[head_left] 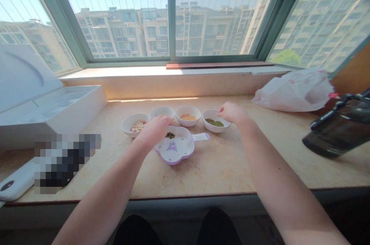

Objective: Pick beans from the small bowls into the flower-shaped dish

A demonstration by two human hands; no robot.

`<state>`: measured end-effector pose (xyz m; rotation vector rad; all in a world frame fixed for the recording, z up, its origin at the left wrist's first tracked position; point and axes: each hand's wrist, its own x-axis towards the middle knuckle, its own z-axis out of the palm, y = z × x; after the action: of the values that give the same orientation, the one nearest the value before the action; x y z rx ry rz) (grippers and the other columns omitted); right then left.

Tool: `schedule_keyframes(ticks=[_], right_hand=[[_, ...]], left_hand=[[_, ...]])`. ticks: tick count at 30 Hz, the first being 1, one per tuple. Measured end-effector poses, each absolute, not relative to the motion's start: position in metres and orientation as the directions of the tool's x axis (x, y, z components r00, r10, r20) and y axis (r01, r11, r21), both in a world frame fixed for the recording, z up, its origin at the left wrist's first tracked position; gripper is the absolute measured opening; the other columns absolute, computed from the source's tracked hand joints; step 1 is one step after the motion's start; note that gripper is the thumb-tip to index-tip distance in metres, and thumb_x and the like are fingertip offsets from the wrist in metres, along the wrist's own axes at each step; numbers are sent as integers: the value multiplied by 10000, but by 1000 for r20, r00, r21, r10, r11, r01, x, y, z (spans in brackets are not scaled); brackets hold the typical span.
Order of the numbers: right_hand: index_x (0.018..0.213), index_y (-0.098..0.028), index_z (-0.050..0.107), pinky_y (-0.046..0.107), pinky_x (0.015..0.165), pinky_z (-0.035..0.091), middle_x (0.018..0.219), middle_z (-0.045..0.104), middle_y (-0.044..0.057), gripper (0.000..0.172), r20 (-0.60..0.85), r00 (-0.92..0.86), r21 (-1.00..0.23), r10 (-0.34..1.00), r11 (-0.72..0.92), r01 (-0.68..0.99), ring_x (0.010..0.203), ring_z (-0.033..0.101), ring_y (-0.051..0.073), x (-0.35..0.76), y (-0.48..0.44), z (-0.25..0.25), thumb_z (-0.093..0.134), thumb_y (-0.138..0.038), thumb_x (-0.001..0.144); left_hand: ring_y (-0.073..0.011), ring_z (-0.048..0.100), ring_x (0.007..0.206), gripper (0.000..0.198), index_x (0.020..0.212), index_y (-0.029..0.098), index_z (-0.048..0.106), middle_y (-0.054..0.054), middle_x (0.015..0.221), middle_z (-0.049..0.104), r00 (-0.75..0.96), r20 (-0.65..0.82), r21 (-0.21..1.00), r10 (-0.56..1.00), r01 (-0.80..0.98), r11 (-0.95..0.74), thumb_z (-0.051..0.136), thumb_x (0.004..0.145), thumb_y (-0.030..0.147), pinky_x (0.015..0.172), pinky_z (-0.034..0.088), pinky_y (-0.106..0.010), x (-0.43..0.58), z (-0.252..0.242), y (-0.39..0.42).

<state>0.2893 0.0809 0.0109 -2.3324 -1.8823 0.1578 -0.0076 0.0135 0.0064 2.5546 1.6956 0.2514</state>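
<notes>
Four white bowls (187, 116) sit at twelve o'clock on the counter (219, 168), the right hand (232, 113) narrowly pinched above the mung-bean bowl (215, 123), the left hand (154, 131) curled over a lilac-rimmed dish (185, 148), whether either grip holds anything impossible to tell.

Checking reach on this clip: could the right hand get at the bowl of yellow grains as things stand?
Probably yes. The right hand is at the rim of the bowl of green beans, and the bowl of yellow grains sits right beside it, with nothing raised between them except that bowl's rim.
</notes>
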Motion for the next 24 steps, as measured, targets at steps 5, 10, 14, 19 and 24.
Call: schedule_keyframes(ticks=[5,10,14,19,24], right_hand=[[978,-225,808,346,812,523,1098,769,120,194,40,196,-182,980,-186,966,1051,707,281,288,84,9,653,-238,863],[936,-233,810,316,766,520,1023,781,96,176,-9,147,-181,989,-146,973,953,723,248,285,86,4,683,-208,817],[958,-229,809,297,770,516,1023,784,83,208,-65,79,-188,995,-90,978,898,724,225,283,87,1,686,-179,798],[1049,-194,796,300,853,507,1162,755,110,260,101,1,-180,995,17,983,1035,696,253,274,77,11,648,-199,836],[985,-211,798,288,783,490,967,781,60,241,273,-338,-317,901,416,852,889,696,207,237,46,20,586,-305,918]], left_hand=[[-243,653,836,320,878,180,705,-118,952,703,394,80,202,916,893,-402,429,814,31,659,390,-304,-7,3,14],[-245,656,956,284,933,200,716,-101,1044,710,445,114,197,889,866,-459,476,832,85,726,425,-299,-6,-1,16],[-220,650,966,241,905,206,732,-79,1069,719,482,54,151,874,862,-484,504,854,146,755,447,-286,-5,2,16],[-196,653,877,242,859,222,749,-56,940,737,514,-77,108,854,856,-505,521,828,146,676,419,-270,0,6,13],[-198,646,808,245,830,204,734,-81,959,728,438,11,90,899,895,-437,492,860,178,642,405,-287,-2,11,11]])
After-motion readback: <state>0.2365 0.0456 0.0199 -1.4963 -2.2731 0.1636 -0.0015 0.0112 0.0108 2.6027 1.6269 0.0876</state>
